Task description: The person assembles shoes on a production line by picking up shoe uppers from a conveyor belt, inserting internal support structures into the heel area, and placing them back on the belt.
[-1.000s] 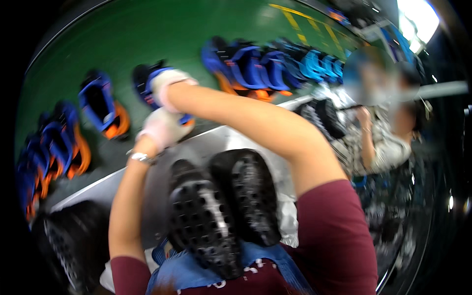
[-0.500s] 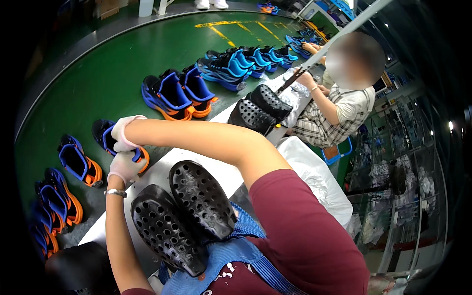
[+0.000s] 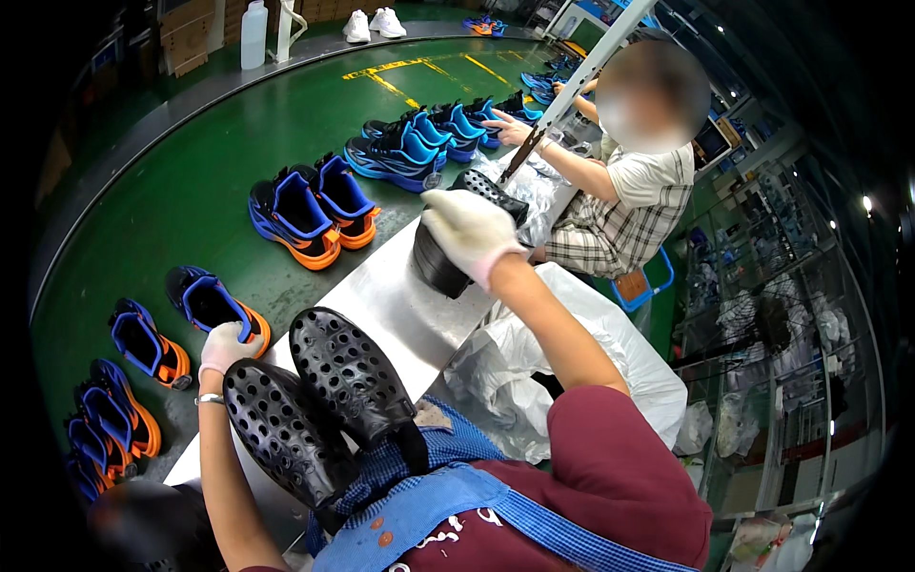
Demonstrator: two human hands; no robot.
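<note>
My left hand (image 3: 229, 347), in a pale glove, grips the heel of a black, blue and orange sneaker (image 3: 212, 303) standing at the bench's far-left edge. My gloved right hand (image 3: 469, 229) is closed over the top of a black shoe-shaped form (image 3: 438, 262) farther along the white bench (image 3: 419, 329); its fingertips are partly hidden. Beside that one, another black form with round holes (image 3: 494, 191) shows behind my glove. Close to my body, two similar perforated forms, one on the left (image 3: 281, 429) and one on the right (image 3: 348, 367), stick up side by side.
More orange-soled sneakers (image 3: 143, 338) line the green floor (image 3: 191, 181) on the left, with a pair (image 3: 315, 214) farther ahead. Several light-blue-lined sneakers (image 3: 405, 153) follow. A co-worker (image 3: 629, 191) sits at the right behind a slanted white post (image 3: 581, 81). A white plastic bag (image 3: 591, 353) bulges beside the bench.
My right hand has left the sneaker and swung right to the far black form. My left hand stays at the sneaker's heel. The co-worker's hand has reached out toward the light-blue-lined sneakers.
</note>
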